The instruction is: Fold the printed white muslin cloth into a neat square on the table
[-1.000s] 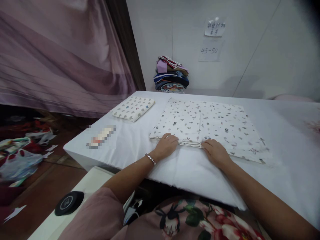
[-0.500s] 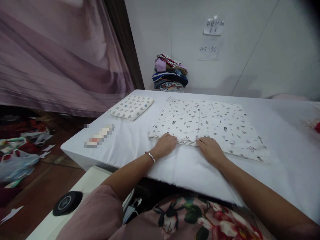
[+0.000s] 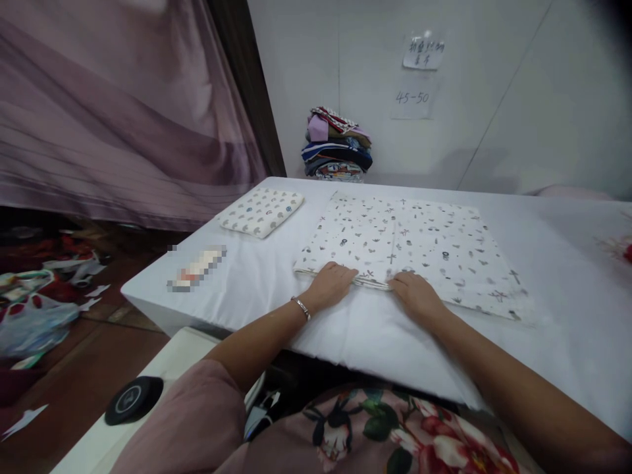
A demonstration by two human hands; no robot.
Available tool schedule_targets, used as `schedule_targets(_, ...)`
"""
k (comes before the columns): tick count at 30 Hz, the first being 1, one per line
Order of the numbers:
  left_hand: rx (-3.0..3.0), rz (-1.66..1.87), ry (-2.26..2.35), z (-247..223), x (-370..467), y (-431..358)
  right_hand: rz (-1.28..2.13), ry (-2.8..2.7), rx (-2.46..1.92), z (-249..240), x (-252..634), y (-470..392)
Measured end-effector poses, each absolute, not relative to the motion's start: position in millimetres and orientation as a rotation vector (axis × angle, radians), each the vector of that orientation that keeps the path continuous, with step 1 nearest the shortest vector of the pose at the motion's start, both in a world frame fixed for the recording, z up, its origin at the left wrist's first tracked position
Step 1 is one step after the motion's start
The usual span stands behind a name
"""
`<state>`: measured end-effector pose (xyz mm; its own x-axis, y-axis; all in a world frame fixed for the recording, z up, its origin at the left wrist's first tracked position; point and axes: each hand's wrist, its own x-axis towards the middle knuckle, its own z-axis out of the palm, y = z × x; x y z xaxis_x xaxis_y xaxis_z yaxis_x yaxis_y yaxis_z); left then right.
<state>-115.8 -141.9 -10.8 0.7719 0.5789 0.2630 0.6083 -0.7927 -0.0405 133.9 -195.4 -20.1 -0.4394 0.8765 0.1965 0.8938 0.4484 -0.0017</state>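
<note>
A white cloth (image 3: 424, 230) with small dark prints lies spread flat, with several folded layers along its near edge. My left hand (image 3: 332, 287) is closed on that near edge left of its middle, fingers bent over the top, thumb hidden. A short way to the right, my right hand (image 3: 415, 296) grips the same edge, its thumb out of sight too. Between the two hands the stacked layers of the edge show. At the left, apart from both hands, sits a folded cream cloth (image 3: 261, 212) with grey prints.
All this rests on a table with a white cover (image 3: 257, 276). A blurred-out item (image 3: 197, 270) lies near its left corner. Behind the table a stack of folded fabrics (image 3: 338, 146) stands by the wall. A pink curtain (image 3: 123, 112) hangs at left, above a plastic bag (image 3: 37, 326).
My left hand has slid slightly to the right along the near edge, closer to my right hand. My right hand and the cloth look nearly unmoved.
</note>
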Motion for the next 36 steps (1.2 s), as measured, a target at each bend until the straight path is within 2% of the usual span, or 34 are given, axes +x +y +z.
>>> schedule_targets(6,-2.835,-0.337,-0.884,-11.7,-113.3,-143.1,-0.187,-2.530,-1.574,-18.9,133.6,-199.5)
schedule_targets(15,-2.868,-0.392,-1.040,-12.6,-115.3,-146.2,-0.543,-2.571,-1.335,-20.9,99.5,-185.8)
schedule_targets(24,-2.873,-0.496,-1.156,-11.7,-131.9,-149.4,-0.417,-2.584,-1.308,-34.9,66.4,-170.6)
schedule_targets(30,-2.534,-0.802,-1.610,-14.1,-198.2,-154.0,-0.379,-2.569,-1.336,-34.5,68.4,-169.6)
schedule_targets(36,-2.443,-0.716,-1.956,-15.1,-223.6,-151.3,-0.327,-2.573,-1.357,-31.9,67.7,-170.9)
